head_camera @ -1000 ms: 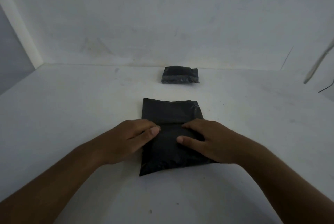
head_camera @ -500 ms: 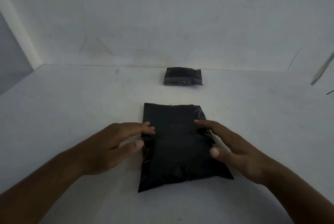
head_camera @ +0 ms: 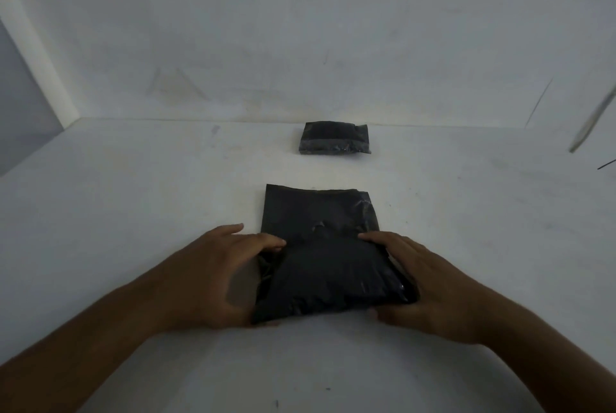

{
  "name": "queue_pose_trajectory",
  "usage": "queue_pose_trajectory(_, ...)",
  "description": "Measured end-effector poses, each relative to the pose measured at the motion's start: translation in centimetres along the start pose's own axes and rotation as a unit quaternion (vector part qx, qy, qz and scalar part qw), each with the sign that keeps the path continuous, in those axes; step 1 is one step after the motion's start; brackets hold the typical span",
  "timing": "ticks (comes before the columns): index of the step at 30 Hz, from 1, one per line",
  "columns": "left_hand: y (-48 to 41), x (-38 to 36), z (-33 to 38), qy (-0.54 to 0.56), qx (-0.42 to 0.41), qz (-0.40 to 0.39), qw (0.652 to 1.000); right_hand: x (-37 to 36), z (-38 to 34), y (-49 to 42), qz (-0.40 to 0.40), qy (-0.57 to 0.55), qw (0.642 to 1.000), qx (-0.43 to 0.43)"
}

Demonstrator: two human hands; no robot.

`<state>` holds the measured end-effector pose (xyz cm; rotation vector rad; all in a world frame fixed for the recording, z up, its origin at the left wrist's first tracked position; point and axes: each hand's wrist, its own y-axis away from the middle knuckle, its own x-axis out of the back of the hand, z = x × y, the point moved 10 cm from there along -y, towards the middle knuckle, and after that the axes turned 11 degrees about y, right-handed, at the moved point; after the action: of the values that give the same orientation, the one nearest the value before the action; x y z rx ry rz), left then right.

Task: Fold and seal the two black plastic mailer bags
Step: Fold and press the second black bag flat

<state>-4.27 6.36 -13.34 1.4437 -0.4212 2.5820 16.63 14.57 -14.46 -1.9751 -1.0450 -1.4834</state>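
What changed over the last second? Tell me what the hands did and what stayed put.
The left hand and right hand slid off the top of the near mailer bag to its sides and now grip its bulging near half. The far mailer bag stayed where it was.

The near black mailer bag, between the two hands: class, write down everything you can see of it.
The near mailer bag is black, glossy, crinkled plastic lying on the white table. Its near part bulges as if filled; its far part is a flat flap, not yet folded over. The left hand holds its left side and the right hand its right side, fingers on top, thumbs at the near edge. A folded bag lies apart, farther back.
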Motion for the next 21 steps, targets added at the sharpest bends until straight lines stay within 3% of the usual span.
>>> queue_pose_trajectory(7, -0.9, 0.5, -0.3, 0.097, 0.036, 0.011, 0.995, 0.9, 0.7, -0.6, 0.070, -0.136, 0.988, -0.013)
queue_pose_trajectory(13, -1.4, 1.9, -2.0, 0.225, 0.129, 0.114, 0.959, 1.9, 2.1, -2.2, 0.106, -0.253, 0.959, -0.076)
queue_pose_trajectory(21, -3.7, 3.0, -3.2, 0.192, 0.205, 0.141, 0.949, 2.5, 2.2, -3.8, 0.105, -0.269, 0.948, -0.138)
